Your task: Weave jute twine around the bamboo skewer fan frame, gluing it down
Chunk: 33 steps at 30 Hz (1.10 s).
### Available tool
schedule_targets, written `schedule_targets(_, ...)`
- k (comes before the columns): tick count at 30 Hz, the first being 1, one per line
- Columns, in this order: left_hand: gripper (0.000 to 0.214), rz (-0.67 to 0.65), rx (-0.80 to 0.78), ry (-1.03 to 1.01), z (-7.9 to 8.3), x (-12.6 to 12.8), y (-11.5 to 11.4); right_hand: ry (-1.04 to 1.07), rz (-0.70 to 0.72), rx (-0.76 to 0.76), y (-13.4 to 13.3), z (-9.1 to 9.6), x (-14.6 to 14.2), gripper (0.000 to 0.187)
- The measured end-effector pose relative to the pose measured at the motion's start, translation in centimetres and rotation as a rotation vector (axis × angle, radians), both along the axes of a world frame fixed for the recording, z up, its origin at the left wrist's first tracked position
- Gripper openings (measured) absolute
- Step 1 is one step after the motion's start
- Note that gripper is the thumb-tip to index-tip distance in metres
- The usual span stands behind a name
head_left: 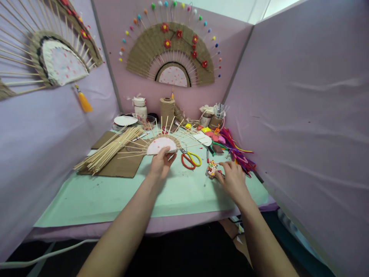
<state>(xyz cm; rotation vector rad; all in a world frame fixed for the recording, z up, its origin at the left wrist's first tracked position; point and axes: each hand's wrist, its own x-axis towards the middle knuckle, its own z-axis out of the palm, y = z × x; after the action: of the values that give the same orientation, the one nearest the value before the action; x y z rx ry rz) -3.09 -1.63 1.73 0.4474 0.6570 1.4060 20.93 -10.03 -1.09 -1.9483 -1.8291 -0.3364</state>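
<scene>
My left hand (163, 163) is closed on the lower edge of a half-round fan frame (161, 145), thumb in front. The frame has a white, pink-spotted centre, a woven twine rim and thin wooden sticks spreading outward. Over at the right, my right hand (233, 179) has its thumb and fingers closed at a small multicoloured patterned object (211, 168) low over the table; its exact kind is unclear. Between the hands lie scissors (190, 159) with one red and one yellow handle loop. A red marker (207, 155) rests just beyond the patterned object.
A bundle of wooden sticks (113, 150) lies on brown cardboard (123, 167) at left. Twine spool (167, 109), white bottle (140, 107) and jars stand behind. Purple and red pipe cleaners (240, 156) lie right. A finished fan (173, 50) hangs on the back panel; side panels enclose the table.
</scene>
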Motion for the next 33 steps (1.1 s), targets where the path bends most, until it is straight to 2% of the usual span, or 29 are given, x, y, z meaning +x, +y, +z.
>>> schedule_targets(2, 0.021, -0.026, -0.008, -0.007, -0.1, 0.3, -0.2, 0.072, 0.194, 0.203, -0.1, 1.5, -2.1, 0.019)
schedule_targets(4, 0.021, -0.047, -0.008, -0.008, -0.2, 0.6, -0.4, 0.137, 0.388, 0.329, 0.3, 2.6, -4.5, 0.016)
schedule_targets(7, 0.024, -0.065, 0.011, -0.016, -0.4, 1.1, -0.7, 0.170, 0.490, 0.420, 1.6, 3.3, -7.5, 0.014)
schedule_targets(12, 0.026, -0.072, 0.042, -0.015, -0.6, 1.5, -1.2, 0.182, 0.433, 0.417, 3.2, 3.3, -9.2, 0.014)
schedule_targets(16, 0.029, -0.058, 0.071, 0.038, -0.6, 1.7, -1.4, 0.134, 0.362, 0.318, 3.3, 3.8, -9.2, 0.015)
schedule_targets(19, 0.032, -0.063, 0.102, 0.109, -0.8, 1.9, -1.4, 0.091, 0.329, 0.213, 3.3, 4.2, -9.2, 0.021)
schedule_targets(22, 0.036, -0.083, 0.131, 0.167, -1.2, 1.9, -1.3, 0.062, 0.317, 0.149, 3.5, 4.5, -8.9, 0.040)
schedule_targets(24, 0.040, -0.100, 0.145, 0.176, -1.4, 1.9, -1.1, 0.070, 0.319, 0.154, 3.5, 4.5, -8.6, 0.062)
schedule_targets(26, 0.042, -0.105, 0.138, 0.169, -1.4, 1.8, -1.1, 0.093, 0.322, 0.194, 3.2, 4.6, -8.3, 0.075)
schedule_targets(28, 0.039, -0.102, 0.117, 0.156, -1.4, 1.8, -1.1, 0.123, 0.319, 0.269, 2.7, 4.4, -8.1, 0.071)
schedule_targets(33, 0.032, -0.105, 0.068, 0.107, -1.1, 1.8, -1.3, 0.167, 0.366, 0.485, 1.3, 2.9, -8.9, 0.035)
